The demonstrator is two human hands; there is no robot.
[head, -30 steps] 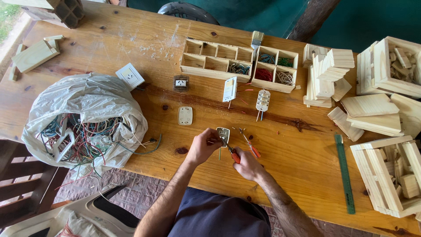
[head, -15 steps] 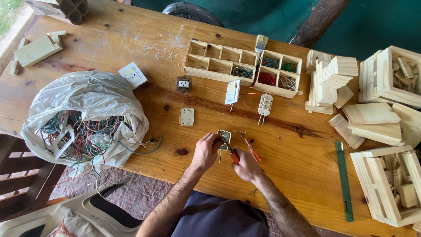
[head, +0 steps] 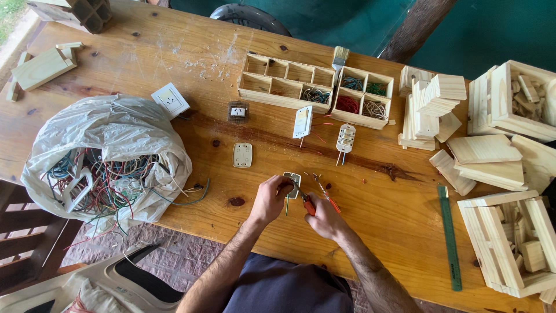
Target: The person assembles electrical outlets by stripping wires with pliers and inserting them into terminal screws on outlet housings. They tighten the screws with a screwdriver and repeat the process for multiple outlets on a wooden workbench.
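Head view is showing the left hand (head: 267, 200) grasping a small switch module (head: 292, 183) with a green wire hanging down, just above the wooden surface (head: 174, 52). The right hand (head: 325, 217) is clenching red-handled pliers (head: 307, 203), their tip touching the module. A plastic bag of wires (head: 98, 168) is lying well to the left.

Wire-filled plastic bag (head: 104, 168), wooden compartment trays (head: 315, 93), green ruler (head: 449, 237)
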